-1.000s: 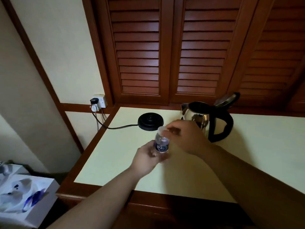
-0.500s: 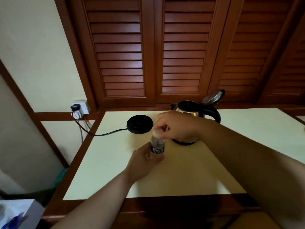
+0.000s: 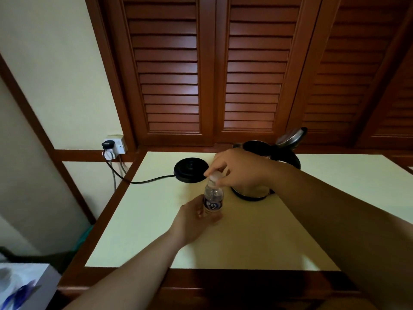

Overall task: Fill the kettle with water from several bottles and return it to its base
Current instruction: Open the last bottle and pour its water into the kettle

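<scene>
Bottle (image 3: 213,199) upright, fingers (image 3: 220,175) pinching cap (image 3: 215,175)

The right hand (image 3: 240,170) has lifted slightly at the cap (image 3: 215,176).

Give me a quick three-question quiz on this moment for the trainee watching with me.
1. True or false: the kettle sits on its base.
2. What does the right hand grip?
A. the bottle cap
B. the kettle handle
C. the cord
3. Fill in: the kettle lid is ____.

Key:
1. False; it stands on the table, right of the base.
2. A; the cap, while the left hand holds the bottle.
3. Open.
</scene>
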`<action>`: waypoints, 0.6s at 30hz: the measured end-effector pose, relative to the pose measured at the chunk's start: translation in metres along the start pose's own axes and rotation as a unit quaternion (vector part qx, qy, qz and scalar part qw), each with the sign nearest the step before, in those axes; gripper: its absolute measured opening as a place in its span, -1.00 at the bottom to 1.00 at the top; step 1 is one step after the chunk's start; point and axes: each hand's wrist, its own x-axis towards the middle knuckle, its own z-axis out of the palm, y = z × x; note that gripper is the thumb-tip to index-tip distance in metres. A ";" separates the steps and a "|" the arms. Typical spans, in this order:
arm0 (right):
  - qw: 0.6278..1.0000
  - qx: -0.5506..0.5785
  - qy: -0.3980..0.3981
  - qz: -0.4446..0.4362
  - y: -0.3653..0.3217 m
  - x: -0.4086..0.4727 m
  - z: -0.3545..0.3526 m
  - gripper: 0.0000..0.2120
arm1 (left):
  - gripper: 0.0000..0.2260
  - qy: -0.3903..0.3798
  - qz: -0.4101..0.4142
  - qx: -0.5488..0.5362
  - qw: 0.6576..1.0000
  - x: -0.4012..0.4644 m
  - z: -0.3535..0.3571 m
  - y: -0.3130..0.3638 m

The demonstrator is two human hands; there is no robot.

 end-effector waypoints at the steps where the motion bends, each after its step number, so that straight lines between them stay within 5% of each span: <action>1: 1.000 0.011 0.014 0.000 0.003 -0.002 -0.004 -0.71 | -0.76 0.004 -0.002 0.009 1.000 0.000 0.001 0.000; 11: 0.979 0.024 0.076 0.185 0.106 -0.088 0.046 -0.89 | -0.65 0.074 0.021 0.051 0.996 0.010 0.019 0.012; 18: 0.958 -0.001 0.149 0.245 0.148 -0.117 0.101 -0.59 | -0.44 0.076 0.029 -0.068 0.994 0.008 0.020 0.008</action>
